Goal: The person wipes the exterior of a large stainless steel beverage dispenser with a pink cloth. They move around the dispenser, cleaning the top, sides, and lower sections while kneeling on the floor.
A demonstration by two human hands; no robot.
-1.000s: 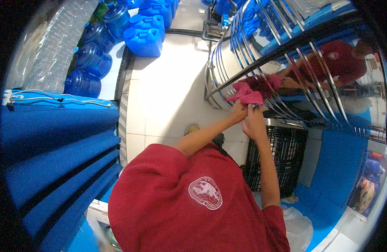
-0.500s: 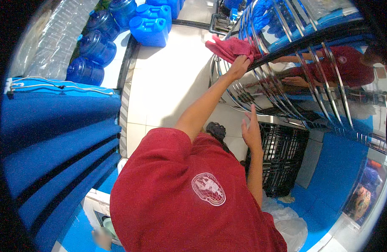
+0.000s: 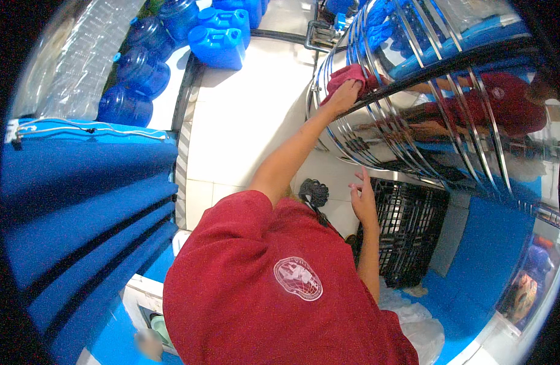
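Note:
My left hand (image 3: 345, 95) is closed on a dark red cloth (image 3: 348, 74), which is bunched against the shiny curved side of a ribbed steel tank (image 3: 407, 115). The cloth lies near the tank's far left end. Below the tank, my right hand (image 3: 364, 204) is raised with its fingers apart and holds nothing. The tank's mirror-like surface reflects my red shirt and arms.
A black plastic pallet (image 3: 407, 231) stands under the tank. Blue jerrycans (image 3: 218, 48) and round blue water bottles (image 3: 143, 72) stand at the far left. Blue folded fabric (image 3: 91, 201) fills the left side. A clear plastic bag (image 3: 417, 328) lies at lower right.
My left hand has shifted slightly left and nearer along the tank, and the cloth's loose end is now gathered against the surface. The right hand has lowered a little, its fingers more bent.

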